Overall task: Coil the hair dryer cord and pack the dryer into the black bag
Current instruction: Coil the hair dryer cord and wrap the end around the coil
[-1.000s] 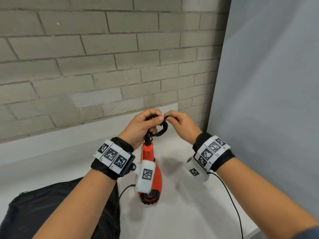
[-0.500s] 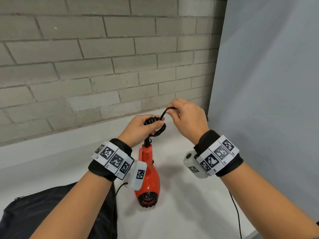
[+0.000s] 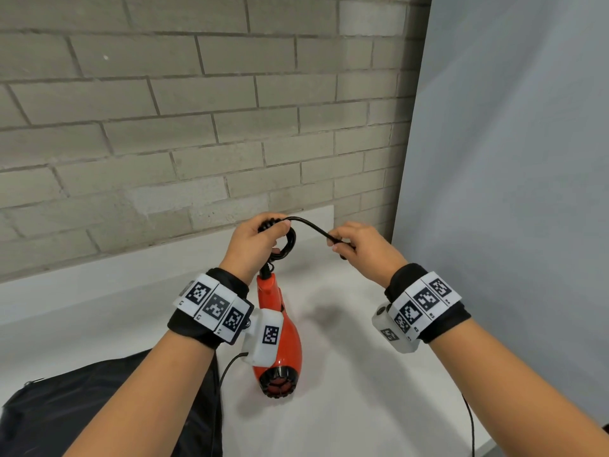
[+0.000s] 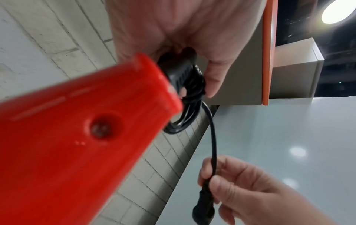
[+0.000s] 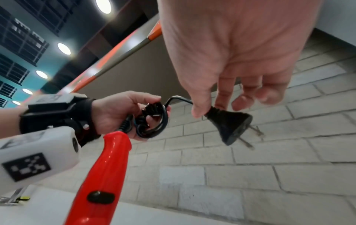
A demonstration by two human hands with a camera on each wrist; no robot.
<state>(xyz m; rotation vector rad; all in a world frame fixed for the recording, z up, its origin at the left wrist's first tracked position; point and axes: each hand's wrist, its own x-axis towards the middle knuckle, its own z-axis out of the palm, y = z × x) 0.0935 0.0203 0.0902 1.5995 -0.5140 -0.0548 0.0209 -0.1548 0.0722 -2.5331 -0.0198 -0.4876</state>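
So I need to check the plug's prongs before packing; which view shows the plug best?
The right wrist view: the plug hangs from the right hand, prongs visible though blurred. The left wrist view shows its back only; in the head view the hand hides nearly all of it.

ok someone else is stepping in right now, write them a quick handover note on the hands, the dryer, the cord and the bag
Left hand: grips the coiled loops of the cord at the handle end; the red hair dryer hangs from it above the white table.
Right hand: pinches the cord just behind the plug, a short free stretch running to the coil.
Black bag: on the table, lower left, dryer not in it.
Done: most of the cord is coiled.
Left: wrap in the last stretch and plug, then pack the dryer into the bag.
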